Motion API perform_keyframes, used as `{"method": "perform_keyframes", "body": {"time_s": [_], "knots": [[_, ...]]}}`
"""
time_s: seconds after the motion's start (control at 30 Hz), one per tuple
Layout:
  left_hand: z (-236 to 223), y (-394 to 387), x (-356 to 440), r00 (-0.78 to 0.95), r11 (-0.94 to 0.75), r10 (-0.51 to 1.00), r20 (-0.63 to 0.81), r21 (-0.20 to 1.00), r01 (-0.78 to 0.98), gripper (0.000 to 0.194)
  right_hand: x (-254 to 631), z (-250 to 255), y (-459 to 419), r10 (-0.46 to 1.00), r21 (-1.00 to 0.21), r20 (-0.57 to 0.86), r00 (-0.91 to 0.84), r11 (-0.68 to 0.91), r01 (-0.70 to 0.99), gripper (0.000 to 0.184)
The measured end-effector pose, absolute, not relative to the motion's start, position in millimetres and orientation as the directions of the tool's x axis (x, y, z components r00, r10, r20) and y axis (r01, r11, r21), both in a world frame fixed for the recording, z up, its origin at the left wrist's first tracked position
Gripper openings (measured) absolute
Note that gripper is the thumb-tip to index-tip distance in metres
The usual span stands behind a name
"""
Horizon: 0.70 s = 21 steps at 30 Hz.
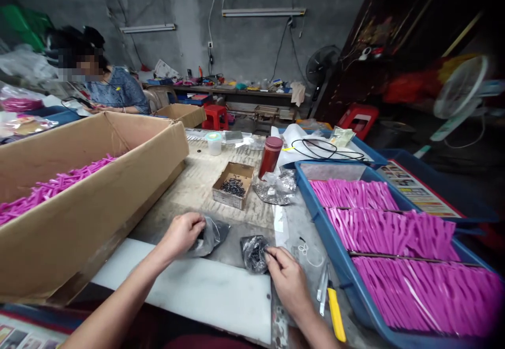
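My left hand (184, 235) is closed at the mouth of a clear plastic bag (215, 236). Its fingertips are partly hidden by the bag, so what they pinch does not show. My right hand (287, 275) has thumb and fingers pressed together at the rim of a second plastic bag (254, 254), rolled open and holding small dark parts. Anything between those fingertips is too small to name. Both bags rest at the far edge of a white board (197, 291). Beyond them is a small cardboard box (232, 200) of black screw-like pieces.
A large carton (118, 191) of pink strips stands left; a blue crate (327, 233) of pink pieces stands right. A yellow-handled cutter (335, 312) lies by my right forearm. Behind are a dark red cylinder (270, 157) and a lidded tub (213, 144). A person (114, 91) sits far left.
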State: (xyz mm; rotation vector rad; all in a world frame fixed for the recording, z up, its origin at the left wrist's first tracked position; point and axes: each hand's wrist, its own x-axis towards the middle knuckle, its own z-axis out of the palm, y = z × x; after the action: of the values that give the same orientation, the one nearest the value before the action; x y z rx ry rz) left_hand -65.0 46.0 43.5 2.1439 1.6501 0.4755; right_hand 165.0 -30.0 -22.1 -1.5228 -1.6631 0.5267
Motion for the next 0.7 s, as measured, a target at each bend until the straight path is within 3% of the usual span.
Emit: {"method": "perform_keyframes", "body": {"time_s": [0.13,0.23,0.5,0.7], "knots": [[24.8,40.5,-74.1,0.384,-0.354,0.919,-0.084,0.250,0.901,0.022,159.8,-19.5,-23.1,0.950,-0.636,0.305,-0.068,0.256,0.728,0.019],[16.1,43.5,-68.8,0.396,-0.379,0.912,-0.106,0.152,0.913,0.021,155.4,-20.4,-19.1,0.958,-0.514,0.250,-0.142,0.256,0.819,0.020],[12.6,47.0,-56.9,0.290,-0.280,0.947,-0.142,0.083,0.956,0.020,145.3,-18.1,-13.2,0.986,-0.231,0.073,-0.152,0.165,0.959,0.012],[10.8,42.5,-55.3,0.273,-0.262,0.954,-0.127,0.095,0.960,0.020,141.6,-18.3,-13.2,0.982,-0.135,0.066,-0.177,0.184,0.974,0.015]]}}
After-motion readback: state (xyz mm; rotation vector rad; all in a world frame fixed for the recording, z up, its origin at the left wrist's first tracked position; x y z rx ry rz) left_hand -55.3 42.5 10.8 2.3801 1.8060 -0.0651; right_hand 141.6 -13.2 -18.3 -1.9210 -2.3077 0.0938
